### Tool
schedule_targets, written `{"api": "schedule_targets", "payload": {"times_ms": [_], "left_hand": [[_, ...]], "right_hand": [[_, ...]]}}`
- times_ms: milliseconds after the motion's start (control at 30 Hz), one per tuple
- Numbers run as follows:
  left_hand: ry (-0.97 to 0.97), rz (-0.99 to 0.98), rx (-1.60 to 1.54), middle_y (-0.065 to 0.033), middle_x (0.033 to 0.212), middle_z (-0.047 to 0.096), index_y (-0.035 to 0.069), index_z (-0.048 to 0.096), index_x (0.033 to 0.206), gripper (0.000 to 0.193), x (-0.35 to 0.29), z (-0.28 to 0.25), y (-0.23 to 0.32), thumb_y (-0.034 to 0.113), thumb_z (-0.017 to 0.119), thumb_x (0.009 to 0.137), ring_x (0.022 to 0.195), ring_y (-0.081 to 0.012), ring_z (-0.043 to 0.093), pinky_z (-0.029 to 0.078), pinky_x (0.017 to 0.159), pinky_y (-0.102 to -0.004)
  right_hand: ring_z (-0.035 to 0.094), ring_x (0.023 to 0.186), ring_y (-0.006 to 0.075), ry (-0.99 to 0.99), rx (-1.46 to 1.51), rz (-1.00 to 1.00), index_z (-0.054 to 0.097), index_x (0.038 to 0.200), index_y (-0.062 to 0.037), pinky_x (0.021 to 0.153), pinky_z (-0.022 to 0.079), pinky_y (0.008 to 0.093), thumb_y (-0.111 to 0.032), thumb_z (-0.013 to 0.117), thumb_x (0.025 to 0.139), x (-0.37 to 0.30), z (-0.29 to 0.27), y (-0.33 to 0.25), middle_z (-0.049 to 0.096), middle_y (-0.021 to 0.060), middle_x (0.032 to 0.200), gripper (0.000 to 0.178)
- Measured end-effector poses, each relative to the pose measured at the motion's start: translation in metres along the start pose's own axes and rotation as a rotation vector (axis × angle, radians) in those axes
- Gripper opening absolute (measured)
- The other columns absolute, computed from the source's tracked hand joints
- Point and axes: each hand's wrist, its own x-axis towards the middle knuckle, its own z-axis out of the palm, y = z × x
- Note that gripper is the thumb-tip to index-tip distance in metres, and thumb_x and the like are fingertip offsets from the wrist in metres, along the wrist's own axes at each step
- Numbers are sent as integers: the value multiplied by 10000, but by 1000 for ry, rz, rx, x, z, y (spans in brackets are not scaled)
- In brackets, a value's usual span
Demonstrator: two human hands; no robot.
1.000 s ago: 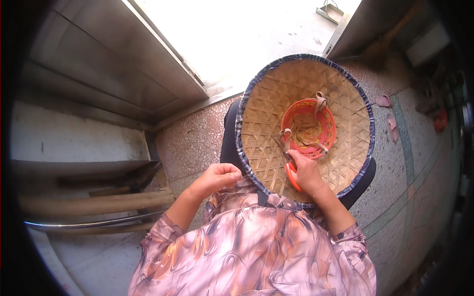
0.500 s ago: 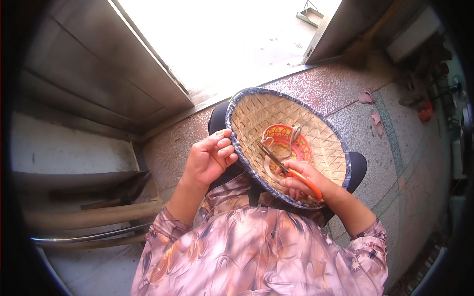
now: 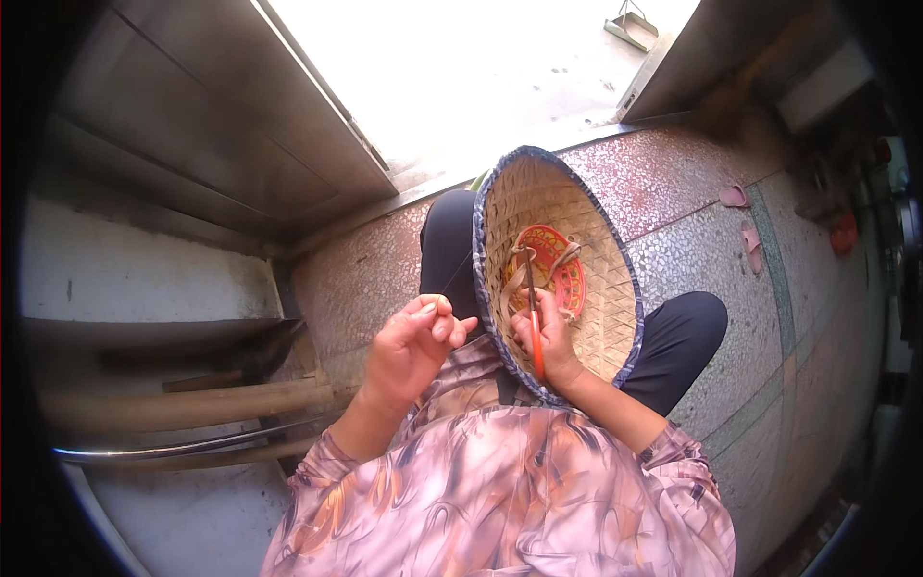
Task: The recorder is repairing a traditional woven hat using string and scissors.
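Note:
A woven bamboo hat (image 3: 601,260), hollow side toward me, stands tilted on my lap. Patterned blue cloth (image 3: 479,274) binds its rim. Inside sits a red and orange openwork head ring (image 3: 575,284) with a pale strap (image 3: 512,286) across it. My right hand (image 3: 555,348) is closed around orange-handled scissors (image 3: 536,332), their blades pointing away from me over the hat's hollow. Left of the rim, my left hand (image 3: 409,351) pinches with thumb and forefinger. A thin thread seems to run from this pinch up toward the rim; a needle cannot be made out.
My knees, in dark trousers (image 3: 678,337), flank the hat. A wooden pole (image 3: 192,406) and a metal bar (image 3: 192,447) lie at the left. Pink slippers (image 3: 751,248) rest on the speckled floor (image 3: 692,279). Beyond the open doorway, a dustpan (image 3: 632,31) stands in bright light.
The hat has turned and tipped more upright. My left hand has come away from the rim, nearer me. The scissors, still in my right hand, have swung to point straight away.

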Motion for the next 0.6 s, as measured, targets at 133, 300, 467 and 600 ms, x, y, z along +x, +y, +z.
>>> {"api": "schedule_targets", "payload": {"times_ms": [133, 300, 467, 600], "left_hand": [[59, -3, -39, 10, 636, 419, 32, 530, 967, 134, -1, 13, -4, 133, 476, 899, 558, -119, 415, 453, 735, -354], [138, -193, -291, 34, 608, 371, 33, 519, 981, 123, -17, 16, 13, 122, 461, 917, 496, -73, 329, 330, 457, -237], [173, -161, 63, 38, 589, 355, 19, 520, 1020, 153, -15, 14, 19, 117, 442, 932, 476, -62, 320, 301, 409, -205], [54, -136, 146, 45, 550, 308, 8, 528, 1020, 163, -2, 3, 32, 109, 433, 935, 440, -56, 276, 264, 383, -204]], "right_hand": [[588, 756, 276, 80, -220, -131, 400, 1226, -24, 690, 462, 370, -163, 595, 826, 8, 16, 9, 577, 147, 827, 466], [586, 778, 326, 174, -380, -271, 413, 1224, -47, 704, 464, 405, -137, 609, 782, 15, 24, 19, 581, 179, 875, 491], [582, 809, 322, 184, -369, -274, 421, 1219, -44, 727, 462, 400, -133, 603, 788, 16, 20, 16, 577, 173, 920, 477], [577, 872, 327, 181, -430, -355, 421, 1216, -21, 778, 459, 390, -114, 584, 799, 16, 16, 22, 568, 190, 971, 458]]}}
